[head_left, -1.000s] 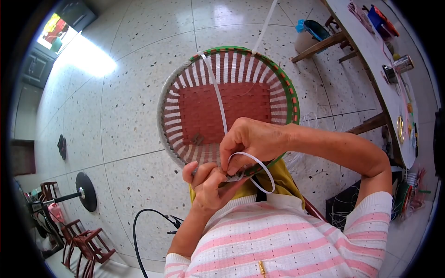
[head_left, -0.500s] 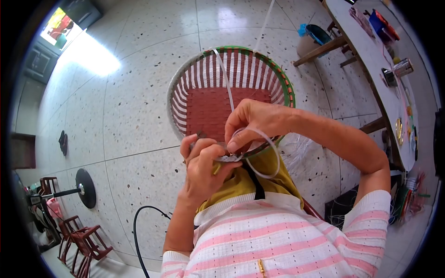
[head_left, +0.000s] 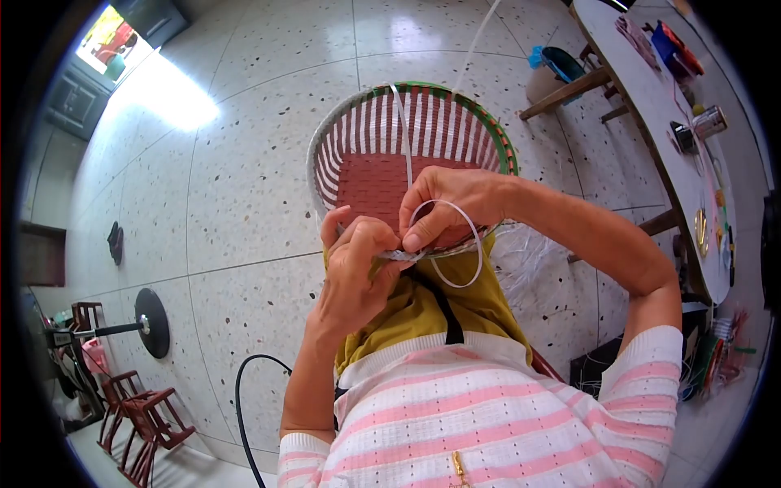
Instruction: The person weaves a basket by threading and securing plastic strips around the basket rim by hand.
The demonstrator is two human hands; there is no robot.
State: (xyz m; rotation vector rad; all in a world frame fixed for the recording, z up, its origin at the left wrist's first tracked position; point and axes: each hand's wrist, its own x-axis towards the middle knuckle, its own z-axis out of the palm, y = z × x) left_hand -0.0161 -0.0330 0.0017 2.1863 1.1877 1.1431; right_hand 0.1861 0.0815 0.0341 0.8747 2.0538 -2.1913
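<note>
A round woven basket [head_left: 431, 126], with brown-red and white walls and a brown-red bottom, leans at my lap with its mouth toward me. Part of its rim is green with orange stitches; the left part is wrapped in white. At the near rim, my left hand [head_left: 354, 256] is closed on the edge, one finger raised. Right beside it, my right hand [head_left: 447, 203] pinches a thin white plastic strip [head_left: 478, 252], which curves in a loop under the wrist. Another length of strip crosses the basket's inside from the far rim. My fingers hide the exact spot where the strip meets the rim.
To the right stands a long table [head_left: 651, 98] with a metal can [head_left: 708, 122] and other items. A bucket [head_left: 549, 81] is beneath its far end. Loose white strips [head_left: 525, 256] lie on the floor by the basket. Small red-brown chairs [head_left: 150, 415] stand at lower left.
The basket's left side sits farther right in view, and its near rim is a little higher. The strip's loop has drawn in slightly. Both hands stay together at the near rim.
</note>
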